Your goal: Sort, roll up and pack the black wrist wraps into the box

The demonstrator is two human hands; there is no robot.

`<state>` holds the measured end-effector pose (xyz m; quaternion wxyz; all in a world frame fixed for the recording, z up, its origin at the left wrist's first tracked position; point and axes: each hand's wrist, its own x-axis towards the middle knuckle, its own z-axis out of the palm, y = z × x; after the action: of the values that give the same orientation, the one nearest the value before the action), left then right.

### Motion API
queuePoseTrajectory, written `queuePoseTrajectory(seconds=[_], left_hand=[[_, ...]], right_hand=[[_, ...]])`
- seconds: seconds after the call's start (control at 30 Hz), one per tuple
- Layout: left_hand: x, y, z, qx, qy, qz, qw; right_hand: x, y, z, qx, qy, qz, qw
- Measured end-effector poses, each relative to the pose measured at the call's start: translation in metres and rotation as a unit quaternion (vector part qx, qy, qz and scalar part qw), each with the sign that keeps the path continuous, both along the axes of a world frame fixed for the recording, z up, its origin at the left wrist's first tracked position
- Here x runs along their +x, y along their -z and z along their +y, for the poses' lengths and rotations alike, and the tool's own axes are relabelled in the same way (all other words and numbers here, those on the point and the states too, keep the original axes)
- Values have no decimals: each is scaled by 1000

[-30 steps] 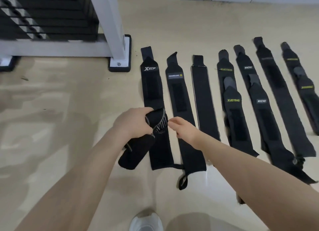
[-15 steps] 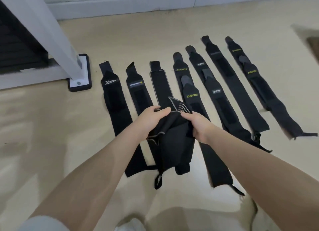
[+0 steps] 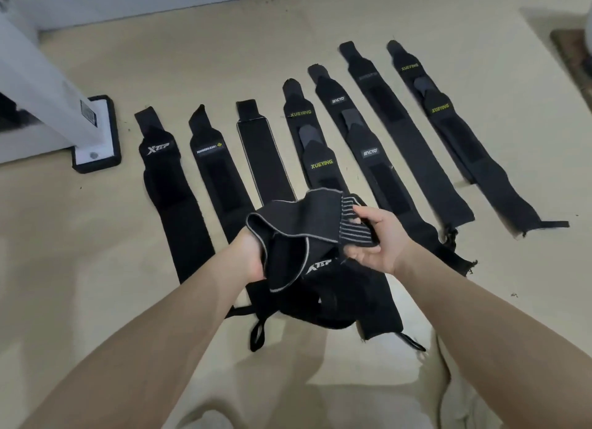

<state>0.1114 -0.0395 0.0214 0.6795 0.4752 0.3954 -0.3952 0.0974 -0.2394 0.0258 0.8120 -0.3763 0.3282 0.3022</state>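
Note:
Several black wrist wraps lie flat side by side on the beige floor, from an XTEP wrap at the left to a XUEYING wrap at the right. I hold a bunch of black wraps with grey edging above the row's middle. My left hand grips its left side. My right hand pinches its grey-striped end. An XTEP logo shows on the part hanging below. No box is in view.
A white frame post with a black-edged foot stands at the far left. A white baseboard runs along the back wall. A dark mat corner shows at the right edge.
The view has swung right and closer. Both hands have lifted the bunched wraps higher and spread them, and my right hand now pinches the striped end.

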Motion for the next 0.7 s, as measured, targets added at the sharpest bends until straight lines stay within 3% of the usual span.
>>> queuePoseTrajectory(seconds=[0.13,0.23,0.33,0.4,0.53,0.63,0.7], left_hand=[[-8,9,25,33,-34,43,998],[-11,13,40,73,-14,57,996],[-17,14,42,88,72,64,992],[-19,10,42,69,119,56,989],[-20,10,48,24,171,-17,985],[-23,7,49,-70,221,-105,967],[-24,7,48,-122,227,-136,957]], right_hand=[[0,9,-13,140,55,-13,988],[-5,19,-15,96,107,6,990],[0,19,-6,50,225,1,973],[6,20,0,34,246,-23,968],[12,32,4,-29,163,-56,985],[10,41,7,-44,133,-64,988],[2,50,8,-125,-34,-58,990]])
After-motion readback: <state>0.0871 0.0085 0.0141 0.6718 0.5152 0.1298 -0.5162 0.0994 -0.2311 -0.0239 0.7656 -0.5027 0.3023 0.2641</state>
